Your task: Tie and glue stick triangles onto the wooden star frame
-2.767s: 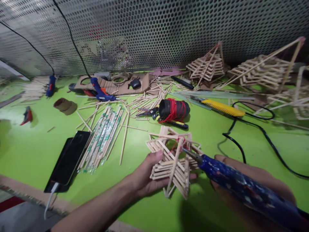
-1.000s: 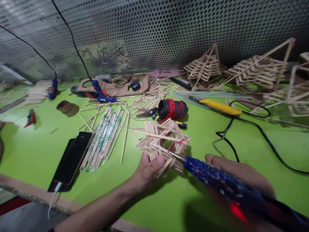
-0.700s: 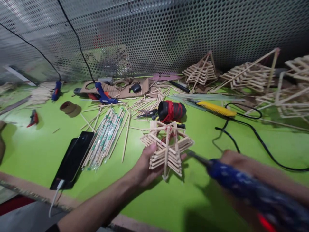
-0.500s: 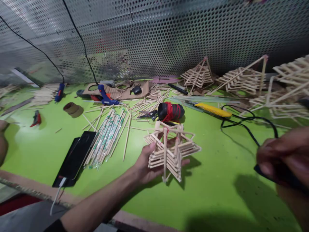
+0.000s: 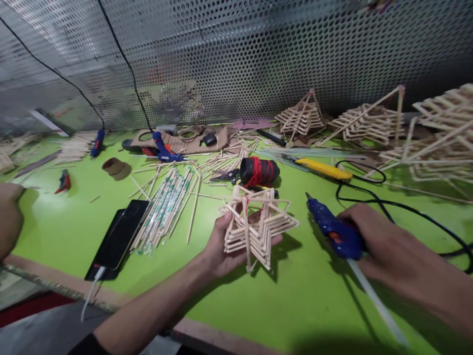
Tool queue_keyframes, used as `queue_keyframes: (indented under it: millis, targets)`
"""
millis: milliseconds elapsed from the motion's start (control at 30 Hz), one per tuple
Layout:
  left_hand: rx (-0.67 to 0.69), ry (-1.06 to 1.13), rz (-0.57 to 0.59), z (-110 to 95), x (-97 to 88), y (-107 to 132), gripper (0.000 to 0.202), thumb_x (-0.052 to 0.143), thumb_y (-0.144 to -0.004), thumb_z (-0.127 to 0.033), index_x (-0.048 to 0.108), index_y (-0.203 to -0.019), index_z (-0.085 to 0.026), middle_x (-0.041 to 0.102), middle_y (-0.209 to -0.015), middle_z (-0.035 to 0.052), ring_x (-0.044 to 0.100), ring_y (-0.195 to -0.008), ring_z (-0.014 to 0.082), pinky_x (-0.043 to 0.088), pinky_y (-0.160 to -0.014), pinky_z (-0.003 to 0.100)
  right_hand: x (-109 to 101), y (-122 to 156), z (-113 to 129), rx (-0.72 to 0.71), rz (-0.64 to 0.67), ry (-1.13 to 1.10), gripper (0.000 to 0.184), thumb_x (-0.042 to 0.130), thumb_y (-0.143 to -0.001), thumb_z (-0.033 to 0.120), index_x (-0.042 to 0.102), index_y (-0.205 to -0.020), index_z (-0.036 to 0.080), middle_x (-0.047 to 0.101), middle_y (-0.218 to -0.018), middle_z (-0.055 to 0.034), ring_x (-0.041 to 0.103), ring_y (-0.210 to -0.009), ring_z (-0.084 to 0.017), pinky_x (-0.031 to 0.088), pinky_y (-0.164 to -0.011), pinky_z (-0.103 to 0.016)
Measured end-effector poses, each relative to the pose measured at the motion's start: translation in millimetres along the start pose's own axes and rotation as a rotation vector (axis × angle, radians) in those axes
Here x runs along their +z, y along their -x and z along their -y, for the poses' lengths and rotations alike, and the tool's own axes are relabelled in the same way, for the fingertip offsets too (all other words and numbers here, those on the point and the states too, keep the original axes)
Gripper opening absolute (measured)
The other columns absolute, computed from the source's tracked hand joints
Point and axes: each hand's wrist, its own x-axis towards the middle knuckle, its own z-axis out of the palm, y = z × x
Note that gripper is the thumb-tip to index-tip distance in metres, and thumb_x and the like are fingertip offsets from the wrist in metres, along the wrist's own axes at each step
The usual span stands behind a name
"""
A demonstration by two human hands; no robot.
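In the head view my left hand (image 5: 221, 246) is closed around a star-shaped frame (image 5: 254, 229) of stacked thin wooden sticks, with red marks near its top. Its thumb presses the frame's left side, while other fingers pass behind it. To the right, my right hand (image 5: 380, 241) grips a blue glue gun (image 5: 336, 229) whose nozzle points up and left, toward the frame but apart from it. A long whitish glue stick (image 5: 377, 301) sticks out of the gun's rear. A roll wrapped in red cord (image 5: 259, 171) lies just behind the frame.
Bagged sticks (image 5: 162, 214) and a phone (image 5: 123, 229) lie left of my left hand. Behind are scissors (image 5: 225, 175), a yellow cutter (image 5: 323, 167) and another glue gun (image 5: 162, 148). More stick frames (image 5: 369, 123) stand along the perforated metal screen (image 5: 236, 64). A black cable (image 5: 373, 197) loops at right.
My right hand has come in from the right edge and turned, bringing the glue gun into clear view. The star frame has shifted slightly left in the picture.
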Motion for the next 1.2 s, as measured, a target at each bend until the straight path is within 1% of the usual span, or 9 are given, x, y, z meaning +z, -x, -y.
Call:
queue_keyframes:
  millis: [100, 200, 367, 500, 633, 767, 933, 1100, 1200]
  targets:
    - [-0.029, -0.004, -0.029, 2, 1.6, -1, 0.056, 0.078, -0.075, -0.047, 0.064, -0.12, -0.016, 0.067, -0.122, 0.014, 0.061, -0.121, 0.0346, 0.045, -0.107, 0.057, 8, 7, -4, 0.074, 0.072, -0.046, 0.018, 0.043, -0.081, 0.014, 0.04, -0.096, 0.024, 0.056, -0.089, -0.0084, 0.058, -0.074, -0.025, 0.047, -0.063, -0.038]
    - [-0.029, -0.001, -0.033, 3, 0.2, -2, 0.053, 0.074, -0.079, -0.047, 0.063, -0.122, -0.017, 0.066, -0.124, 0.0138, 0.06, -0.122, 0.0336, 0.043, -0.109, 0.057, 12, 11, -7, 0.087, 0.083, -0.077, 0.018, 0.04, -0.084, 0.014, 0.041, -0.099, 0.024, 0.055, -0.093, -0.0081, 0.058, -0.082, -0.025, 0.046, -0.071, -0.039]
    - [-0.006, -0.017, -0.033, 2, -5.5, -4, 0.053, 0.074, -0.08, -0.041, 0.059, -0.126, -0.018, 0.065, -0.126, 0.0131, 0.062, -0.119, 0.0315, 0.043, -0.11, 0.055, 18, 10, -19, 0.117, 0.07, -0.049, 0.02, 0.039, -0.091, 0.02, 0.044, -0.111, 0.021, 0.054, -0.103, -0.013, 0.057, -0.093, -0.027, 0.045, -0.083, -0.041]
    - [0.014, -0.03, -0.094, 3, -5.2, -2, 0.059, 0.077, -0.076, -0.04, 0.057, -0.127, -0.019, 0.067, -0.121, 0.0133, 0.066, -0.112, 0.0311, 0.046, -0.106, 0.055, 23, 9, -32, 0.104, 0.095, -0.046, 0.031, 0.039, -0.095, 0.03, 0.041, -0.124, 0.019, 0.055, -0.113, -0.0162, 0.058, -0.099, -0.029, 0.047, -0.088, -0.043]
    - [-0.002, -0.082, -0.15, 3, -2.5, -2, 0.056, 0.074, -0.078, -0.039, 0.057, -0.126, -0.017, 0.068, -0.116, 0.0145, 0.068, -0.105, 0.0303, 0.051, -0.101, 0.052, 14, 11, -39, 0.083, 0.166, 0.019, 0.044, 0.042, -0.095, 0.039, 0.039, -0.134, 0.017, 0.056, -0.122, -0.019, 0.057, -0.111, -0.034, 0.049, -0.094, -0.048]
    - [0.013, -0.084, -0.113, 4, -3.6, -4, 0.053, 0.072, -0.079, -0.036, 0.058, -0.124, -0.013, 0.069, -0.116, 0.015, 0.067, -0.106, 0.0299, 0.051, -0.101, 0.05, 5, 13, -38, 0.069, 0.176, 0.09, 0.049, 0.04, -0.096, 0.043, 0.039, -0.136, 0.015, 0.06, -0.121, -0.0208, 0.061, -0.109, -0.034, 0.052, -0.092, -0.049]
    - [0.012, -0.07, -0.092, 5, -8.6, -7, 0.048, 0.068, -0.082, -0.036, 0.06, -0.121, -0.01, 0.07, -0.113, 0.0152, 0.068, -0.104, 0.0286, 0.05, -0.103, 0.048, 4, 12, -31, -0.093, 0.18, 0.092, 0.051, 0.038, -0.1, 0.044, 0.03, -0.146, 0.023, 0.059, -0.128, -0.0171, 0.067, -0.102, -0.03, 0.059, -0.08, -0.041]
    - [0.025, -0.078, -0.084, 6, -9.8, -6, 0.042, 0.071, -0.083, -0.034, 0.061, -0.118, -0.013, 0.071, -0.109, 0.0124, 0.07, -0.098, 0.0244, 0.051, -0.102, 0.045, -2, 6, -16, -0.162, 0.137, 0.145, 0.046, 0.036, -0.102, 0.043, 0.04, -0.142, 0.02, 0.061, -0.128, -0.0156, 0.065, -0.108, -0.029, 0.058, -0.088, -0.04]
    - [0.024, -0.087, -0.081, 6, -8.9, -6, 0.046, 0.074, -0.081, -0.034, 0.06, -0.12, -0.015, 0.072, -0.107, 0.0108, 0.071, -0.096, 0.0235, 0.051, -0.101, 0.044, -4, -1, -5, -0.228, 0.116, 0.184, 0.044, 0.035, -0.102, 0.039, 0.048, -0.135, 0.015, 0.066, -0.12, -0.0158, 0.069, -0.096, -0.029, 0.061, -0.074, -0.041]
